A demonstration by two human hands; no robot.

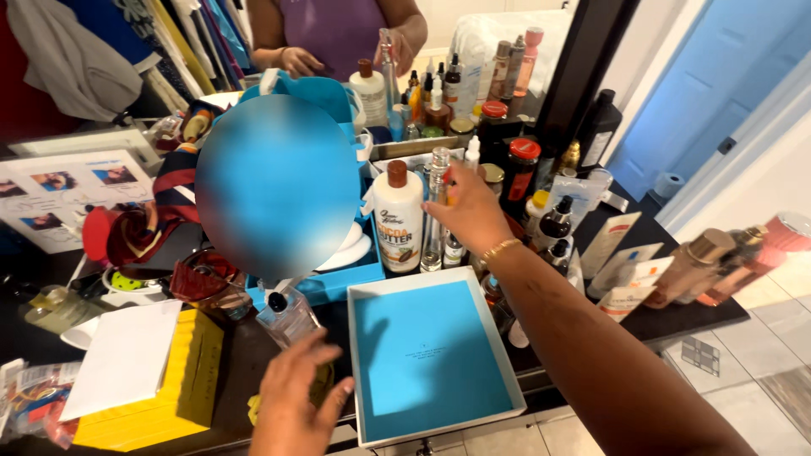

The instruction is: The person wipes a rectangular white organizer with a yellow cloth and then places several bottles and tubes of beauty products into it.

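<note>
Fingers of my right hand (pixel 473 211) wrap around one tall clear bottle (pixel 435 207) that stands straight up on the counter (pixel 676 317), just beside one white lotion bottle (pixel 399 218) with a brown cap. My left hand (pixel 296 401) is open, holds nothing, and is low near one small clear bottle (pixel 285 314). One blue box lid (pixel 427 359) lies between my hands. My right hand is nearer the tall bottle.

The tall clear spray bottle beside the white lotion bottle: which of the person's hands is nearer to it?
Right. The right hand grips the tall clear spray bottle; the left hand hovers low by a small clear bottle.
</note>
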